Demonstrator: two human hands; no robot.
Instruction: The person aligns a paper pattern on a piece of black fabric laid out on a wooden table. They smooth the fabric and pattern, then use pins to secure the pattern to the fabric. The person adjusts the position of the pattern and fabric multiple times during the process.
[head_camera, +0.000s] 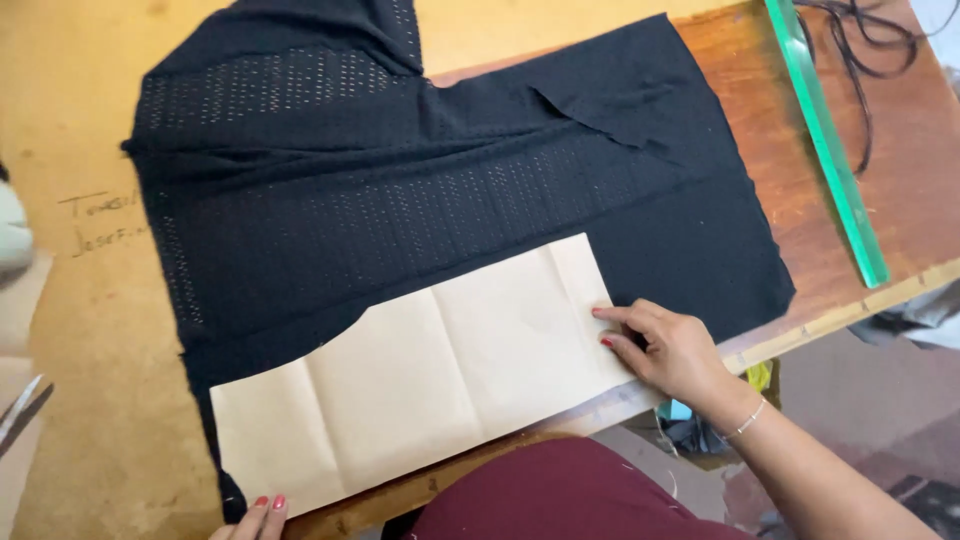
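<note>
The tan paper pattern lies on black eyelet fabric at the surface's near edge. Right hand presses its right end flat-fingered; left hand, holding nothing, pins the lower corner. Keep both ends pressed, edge aligned

Pattern lies on fabric, along counter's near edge; ruler right of fabric; scissors far left.

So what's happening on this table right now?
A person is laying a creased tan paper pattern piece flat on black perforated fabric spread over a wooden table. The right hand presses its right end; the left hand, only fingertips showing, holds the lower left corner. A green ruler lies off to the right.
</note>
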